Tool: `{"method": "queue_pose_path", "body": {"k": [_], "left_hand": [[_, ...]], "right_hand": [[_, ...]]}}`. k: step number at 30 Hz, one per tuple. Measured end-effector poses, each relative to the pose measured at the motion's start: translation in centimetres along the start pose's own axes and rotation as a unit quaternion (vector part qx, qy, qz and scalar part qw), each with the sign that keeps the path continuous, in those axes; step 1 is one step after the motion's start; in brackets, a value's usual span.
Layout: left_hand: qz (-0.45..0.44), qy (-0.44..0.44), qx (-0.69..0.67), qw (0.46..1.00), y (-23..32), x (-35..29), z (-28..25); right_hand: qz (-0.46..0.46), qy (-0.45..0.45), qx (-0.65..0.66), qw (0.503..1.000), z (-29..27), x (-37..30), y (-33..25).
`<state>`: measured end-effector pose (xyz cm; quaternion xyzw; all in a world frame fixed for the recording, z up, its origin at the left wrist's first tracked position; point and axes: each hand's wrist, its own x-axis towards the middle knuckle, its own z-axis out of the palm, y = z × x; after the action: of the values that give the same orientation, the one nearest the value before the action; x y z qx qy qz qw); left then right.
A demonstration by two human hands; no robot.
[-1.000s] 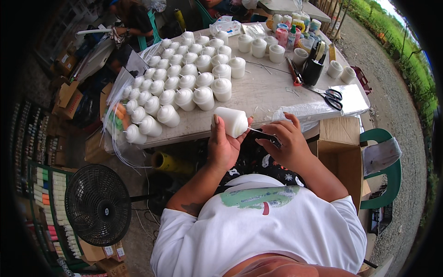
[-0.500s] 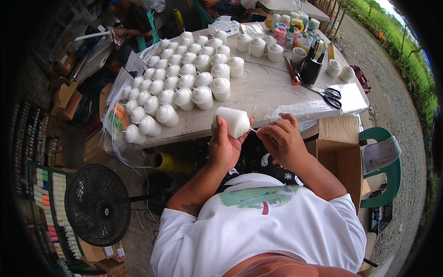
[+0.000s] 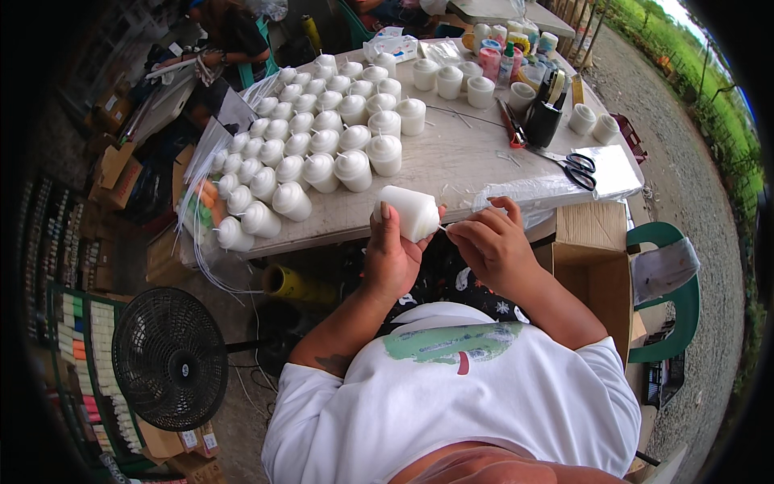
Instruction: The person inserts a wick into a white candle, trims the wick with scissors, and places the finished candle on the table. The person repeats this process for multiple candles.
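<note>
A white candle (image 3: 409, 213) lies on its side in my left hand (image 3: 392, 260), whose fingers wrap round it from below. Its stepped, domed end points toward my right hand (image 3: 493, 244). From that end a short white wick (image 3: 442, 228) sticks out, and the thumb and fingertips of my right hand pinch it. Both hands are just off the near edge of the table (image 3: 451, 153). Beyond them on the left stand many similar white candles (image 3: 320, 172) in close rows, most with a wick on top.
Scissors (image 3: 577, 168), a red-handled tool (image 3: 511, 127) and a black tape dispenser (image 3: 547, 113) lie or stand at the right. Plastic sheeting (image 3: 516, 198) hangs over the near edge. A cardboard box (image 3: 592, 258) and green chair (image 3: 685, 298) are on my right; a black fan (image 3: 171, 359) on my left.
My hands stay almost in place, still holding the candle and its wick. At the far left, another person's hands and the pale thing they hold have shifted.
</note>
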<state>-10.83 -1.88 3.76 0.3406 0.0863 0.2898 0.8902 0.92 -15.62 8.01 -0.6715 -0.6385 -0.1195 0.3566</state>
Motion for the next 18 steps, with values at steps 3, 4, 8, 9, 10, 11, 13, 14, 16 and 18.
{"method": "queue_pose_path", "body": {"k": [3, 4, 8, 9, 10, 11, 13, 14, 16, 18], "left_hand": [[-0.007, -0.006, 0.009, 1.0, -0.19, -0.15, 0.03], [-0.008, -0.01, 0.011, 1.0, -0.19, -0.14, -0.04], [-0.001, -0.027, 0.012, 1.0, -0.2, -0.18, 0.23], [0.001, -0.023, 0.025, 0.999, -0.24, -0.2, 0.25], [0.004, -0.02, 0.037, 0.999, -0.31, -0.25, 0.23], [0.006, -0.016, 0.049, 0.999, -0.35, -0.28, 0.21], [0.006, -0.015, 0.051, 0.999, -0.42, -0.31, 0.16], [0.006, -0.014, 0.052, 0.999, -0.44, -0.32, 0.12], [0.014, -0.019, 0.055, 0.998, -0.55, -0.34, -0.02], [0.035, -0.02, 0.062, 0.997, -0.55, -0.4, -0.03]], "right_hand": [[0.0, 0.002, -0.001, 1.0, 0.1, 0.03, 0.05], [-0.002, 0.003, -0.003, 1.0, 0.13, -0.02, 0.09], [-0.005, 0.005, -0.003, 1.0, 0.01, 0.23, -0.12], [-0.005, 0.005, -0.003, 1.0, 0.02, 0.24, -0.13], [-0.006, 0.006, -0.004, 1.0, 0.04, 0.25, -0.14], [-0.006, 0.006, -0.004, 1.0, 0.04, 0.25, -0.16], [-0.003, 0.001, -0.008, 1.0, 0.0, 0.2, -0.2], [-0.002, -0.002, -0.009, 1.0, -0.01, 0.18, -0.23], [-0.001, -0.005, -0.015, 1.0, 0.01, 0.13, -0.23], [0.003, -0.009, -0.011, 1.0, 0.07, 0.1, -0.09]]}}
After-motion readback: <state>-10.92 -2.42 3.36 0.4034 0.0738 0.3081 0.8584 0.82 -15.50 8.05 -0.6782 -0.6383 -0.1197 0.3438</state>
